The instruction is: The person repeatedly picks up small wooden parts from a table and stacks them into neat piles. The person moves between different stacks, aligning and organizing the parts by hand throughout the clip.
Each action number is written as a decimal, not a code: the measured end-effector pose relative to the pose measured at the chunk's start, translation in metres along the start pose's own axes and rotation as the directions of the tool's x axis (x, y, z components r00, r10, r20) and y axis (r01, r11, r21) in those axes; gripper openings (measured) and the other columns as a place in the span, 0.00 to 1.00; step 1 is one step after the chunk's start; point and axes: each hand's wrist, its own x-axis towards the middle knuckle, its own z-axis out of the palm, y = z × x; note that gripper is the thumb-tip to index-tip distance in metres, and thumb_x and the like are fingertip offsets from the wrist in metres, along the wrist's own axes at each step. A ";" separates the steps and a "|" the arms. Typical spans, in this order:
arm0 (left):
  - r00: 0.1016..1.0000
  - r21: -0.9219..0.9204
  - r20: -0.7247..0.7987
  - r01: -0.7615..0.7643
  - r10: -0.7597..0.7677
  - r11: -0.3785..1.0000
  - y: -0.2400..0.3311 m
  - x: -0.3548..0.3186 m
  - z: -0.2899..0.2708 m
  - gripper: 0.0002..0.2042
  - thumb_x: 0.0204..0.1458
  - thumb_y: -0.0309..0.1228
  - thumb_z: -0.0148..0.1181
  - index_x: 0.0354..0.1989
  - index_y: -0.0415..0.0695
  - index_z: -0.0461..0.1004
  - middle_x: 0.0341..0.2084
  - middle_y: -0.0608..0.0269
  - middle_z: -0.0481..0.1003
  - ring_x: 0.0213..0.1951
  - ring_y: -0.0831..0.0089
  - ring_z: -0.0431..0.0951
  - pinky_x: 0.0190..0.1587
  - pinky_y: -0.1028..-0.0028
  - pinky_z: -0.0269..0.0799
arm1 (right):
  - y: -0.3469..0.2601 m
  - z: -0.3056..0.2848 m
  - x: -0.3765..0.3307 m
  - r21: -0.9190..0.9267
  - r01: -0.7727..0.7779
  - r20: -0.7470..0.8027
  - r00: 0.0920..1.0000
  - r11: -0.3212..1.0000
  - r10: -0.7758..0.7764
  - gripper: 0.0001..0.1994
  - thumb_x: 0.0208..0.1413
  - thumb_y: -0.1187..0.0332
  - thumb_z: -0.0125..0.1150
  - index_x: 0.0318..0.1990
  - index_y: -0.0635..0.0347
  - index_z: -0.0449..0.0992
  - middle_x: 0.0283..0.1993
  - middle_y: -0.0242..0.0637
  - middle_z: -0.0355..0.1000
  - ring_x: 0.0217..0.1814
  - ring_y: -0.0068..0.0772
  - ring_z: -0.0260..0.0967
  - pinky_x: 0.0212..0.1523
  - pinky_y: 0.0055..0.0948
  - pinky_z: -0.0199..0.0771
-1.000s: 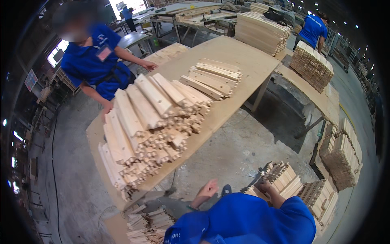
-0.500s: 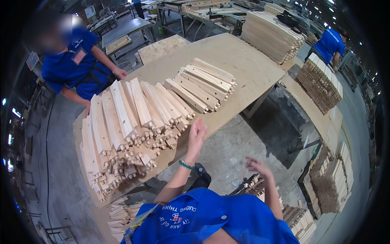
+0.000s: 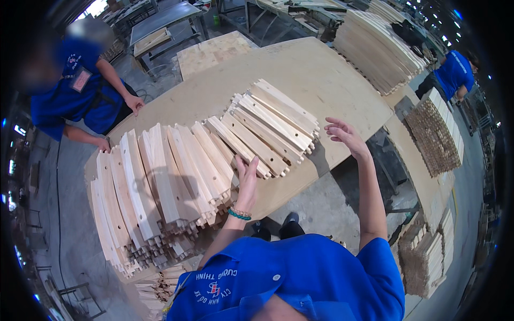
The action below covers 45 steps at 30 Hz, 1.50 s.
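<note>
Pale wooden slats with dowel-like tenons at their ends and small round holes lie side by side on a board-topped table [image 3: 300,64]. A large layered pile of slats [image 3: 155,182] fills the left part, and a smaller group of slats [image 3: 265,128] adjoins it on the right. My left hand [image 3: 247,184], wearing a beaded bracelet, is at the near ends where the two meet. Its thumb and fingers are apart; whether it touches a slat I cannot tell. My right hand [image 3: 347,138] hovers just right of the smaller group, fingers spread, holding nothing.
Across the table at left, a co-worker in blue [image 3: 85,85] has both hands by its edge. A tall stack of boards [image 3: 375,48] stands at the far right. More bundled slats [image 3: 433,134] sit on a side bench, near another person [image 3: 455,72].
My right hand has risen from low beside the table to the smaller group's right side. My left hand has come in to the slats' near ends. The view has shifted.
</note>
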 end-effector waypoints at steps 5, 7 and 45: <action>0.999 -0.057 -0.049 0.005 -0.008 0.998 -0.002 0.020 0.006 0.44 0.57 0.38 0.53 0.66 0.35 0.24 0.67 0.49 0.37 0.68 0.67 0.40 0.67 0.71 0.36 | 0.012 -0.017 0.077 -0.075 0.027 0.118 0.993 0.997 -0.018 0.27 0.55 0.56 0.55 0.59 0.59 0.64 0.54 0.36 0.67 0.57 0.26 0.62 0.57 0.27 0.60; 0.994 -0.050 -0.107 -0.002 -0.003 0.999 -0.003 0.026 0.008 0.44 0.56 0.40 0.54 0.66 0.35 0.26 0.68 0.50 0.35 0.69 0.66 0.37 0.68 0.71 0.34 | 0.021 -0.015 0.105 -0.035 0.012 0.192 0.981 0.999 -0.005 0.30 0.54 0.55 0.55 0.61 0.63 0.61 0.58 0.42 0.64 0.60 0.32 0.59 0.61 0.30 0.56; 0.932 -0.471 0.226 0.359 -0.283 0.806 -0.060 0.112 0.045 0.36 0.53 0.56 0.50 0.64 0.44 0.55 0.60 0.62 0.61 0.60 0.67 0.62 0.61 0.62 0.57 | 0.063 -0.018 0.190 0.382 -0.602 0.578 0.748 0.701 0.327 0.35 0.51 0.43 0.57 0.57 0.63 0.64 0.51 0.44 0.69 0.50 0.36 0.70 0.49 0.35 0.75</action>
